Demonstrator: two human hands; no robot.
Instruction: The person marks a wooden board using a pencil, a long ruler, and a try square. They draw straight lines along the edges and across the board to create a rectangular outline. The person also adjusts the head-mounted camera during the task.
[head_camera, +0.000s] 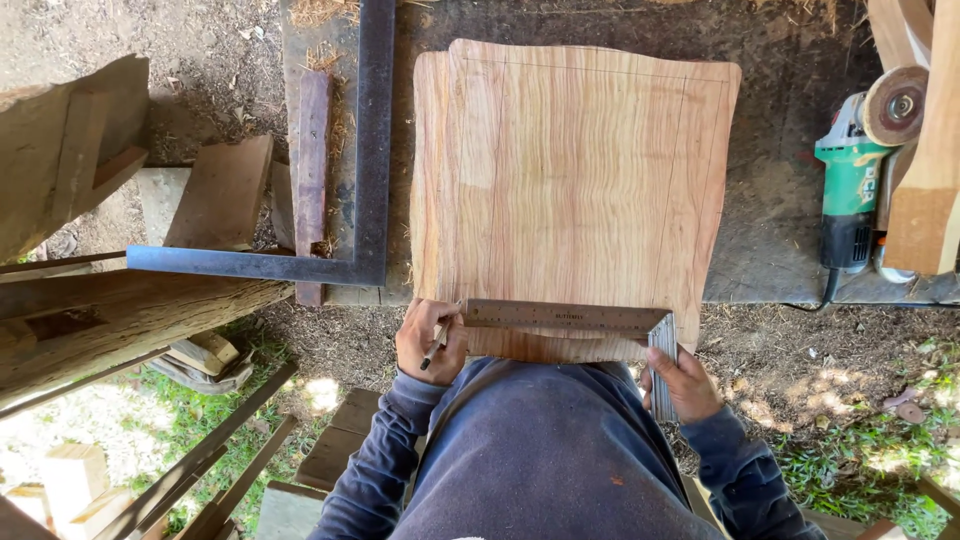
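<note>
Head view: I'm squaring up a wooden board.
My left hand (430, 340) grips a pencil (436, 347); my right hand (685, 385) clasps the try square (575, 318) lying across the near edge of the board (575, 180) on the dark bench (770, 230).

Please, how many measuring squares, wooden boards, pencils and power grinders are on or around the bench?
Measuring squares: 2, a large steel square and a small try square
Wooden board: 1
Pencil: 1
Green grinder: 1
Total: 5
</note>
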